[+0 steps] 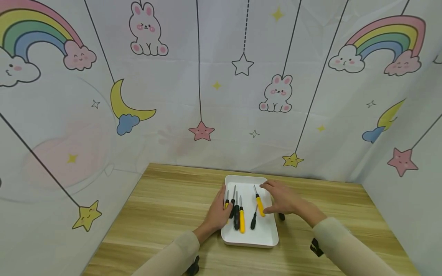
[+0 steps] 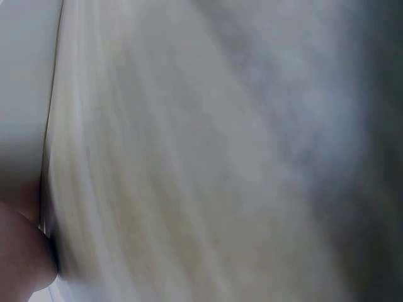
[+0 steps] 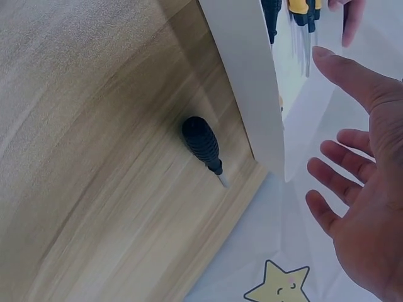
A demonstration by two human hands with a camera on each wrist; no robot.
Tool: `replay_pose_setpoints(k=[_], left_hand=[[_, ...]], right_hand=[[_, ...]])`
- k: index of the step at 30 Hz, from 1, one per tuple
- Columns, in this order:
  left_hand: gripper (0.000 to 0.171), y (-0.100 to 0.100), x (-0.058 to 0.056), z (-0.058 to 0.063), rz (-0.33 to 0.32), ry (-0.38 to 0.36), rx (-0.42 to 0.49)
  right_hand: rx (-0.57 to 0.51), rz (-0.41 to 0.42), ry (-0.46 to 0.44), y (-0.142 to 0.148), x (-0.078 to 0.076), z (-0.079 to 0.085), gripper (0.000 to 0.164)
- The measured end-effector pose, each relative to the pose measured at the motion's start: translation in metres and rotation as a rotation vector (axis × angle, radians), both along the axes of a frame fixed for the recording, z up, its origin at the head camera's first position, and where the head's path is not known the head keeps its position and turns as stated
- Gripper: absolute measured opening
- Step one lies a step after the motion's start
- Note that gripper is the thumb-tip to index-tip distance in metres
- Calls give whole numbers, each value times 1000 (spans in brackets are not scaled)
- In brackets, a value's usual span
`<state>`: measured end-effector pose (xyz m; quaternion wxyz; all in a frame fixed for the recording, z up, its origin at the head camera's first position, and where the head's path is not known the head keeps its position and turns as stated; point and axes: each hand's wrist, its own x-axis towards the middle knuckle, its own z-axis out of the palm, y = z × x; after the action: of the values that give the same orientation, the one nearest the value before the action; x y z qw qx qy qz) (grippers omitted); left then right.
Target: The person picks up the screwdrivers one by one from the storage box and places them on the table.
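Note:
A white tray [image 1: 249,240] holds several screwdrivers with black or yellow handles. My left hand [image 1: 218,212] grips its left side, thumb over the rim and fingers along the outer wall. Beside that thumb lie a thick black screwdriver [image 1: 236,217] and a yellow screwdriver [image 1: 242,221]. A small black screwdriver [image 1: 253,221] rests farther right in the tray. My right hand [image 1: 281,197] is over the right rim, fingers spread and holding nothing. Its thumb is close to a yellow screwdriver with a black collar [image 1: 260,206]. The left wrist view is mostly blurred.
Just outside the tray's right wall, a black-handled screwdriver [image 3: 203,143] lies on the wooden table [image 1: 172,199]. White cloth [image 1: 221,99] printed with rabbits, stars and rainbows hangs behind the table and along its sides.

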<state>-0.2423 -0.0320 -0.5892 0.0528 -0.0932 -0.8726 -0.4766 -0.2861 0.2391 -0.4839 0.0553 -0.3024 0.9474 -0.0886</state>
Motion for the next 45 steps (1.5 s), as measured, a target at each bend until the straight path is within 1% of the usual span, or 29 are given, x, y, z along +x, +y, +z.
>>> replay_pose_setpoints(k=[5, 9, 13, 18, 25, 34, 42, 45], left_hand=[[73, 0, 0, 0, 2, 4, -2], [73, 0, 0, 0, 3, 6, -4], [73, 0, 0, 0, 2, 0, -7], [73, 0, 0, 0, 2, 0, -4], [73, 0, 0, 0, 4, -6, -2], [73, 0, 0, 1, -1, -1, 1], [73, -1, 0, 1, 1, -10, 3], [73, -1, -1, 0, 4, -16, 0]], right_hand=[[1, 7, 32, -2, -1, -5, 93], [1, 8, 39, -2, -3, -10, 96], [-15, -3, 21, -2, -2, -13, 101], [-32, -7, 9, -2, -3, -18, 112], [16, -20, -16, -3, -4, -26, 125], [43, 6, -45, -7, -3, -28, 126], [106, 11, -77, -13, -3, -27, 122], [112, 10, -82, -15, -4, -27, 120]])
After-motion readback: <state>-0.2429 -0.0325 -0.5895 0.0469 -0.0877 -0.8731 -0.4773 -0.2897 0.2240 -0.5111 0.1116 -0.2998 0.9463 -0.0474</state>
